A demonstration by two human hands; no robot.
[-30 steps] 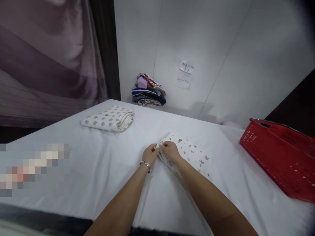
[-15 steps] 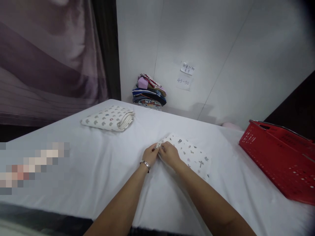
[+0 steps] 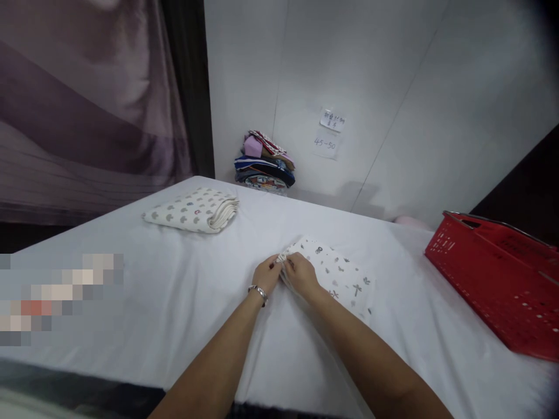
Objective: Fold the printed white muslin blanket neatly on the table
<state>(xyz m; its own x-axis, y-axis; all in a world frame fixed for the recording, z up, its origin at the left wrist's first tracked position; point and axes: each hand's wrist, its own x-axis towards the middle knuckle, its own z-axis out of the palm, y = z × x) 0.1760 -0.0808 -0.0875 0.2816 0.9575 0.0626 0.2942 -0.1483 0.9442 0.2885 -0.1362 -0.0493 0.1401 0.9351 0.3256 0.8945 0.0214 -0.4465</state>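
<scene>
A small folded white cloth (image 3: pixel 338 273) printed with little grey motifs lies on the white sheet (image 3: pixel 174 291) in front of me. My left hand (image 3: pixel 266 275), with a metal bracelet on the wrist, and my right hand (image 3: pixel 301 273) meet at the cloth's near-left corner. Both pinch its layered edge with the fingertips. The rest of the cloth lies flat to the right of my hands.
Another folded white cloth with grey shapes (image 3: pixel 192 210) lies at the far left. A stack of coloured fabrics (image 3: pixel 264 160) sits against the wall under paper notes (image 3: pixel 328 132). A red plastic basket (image 3: pixel 498 279) stands at the right. A blurred patch covers the left edge.
Both hands stay pinched on the cloth's corner; they have shifted only slightly, and the cloth lies about the same.
</scene>
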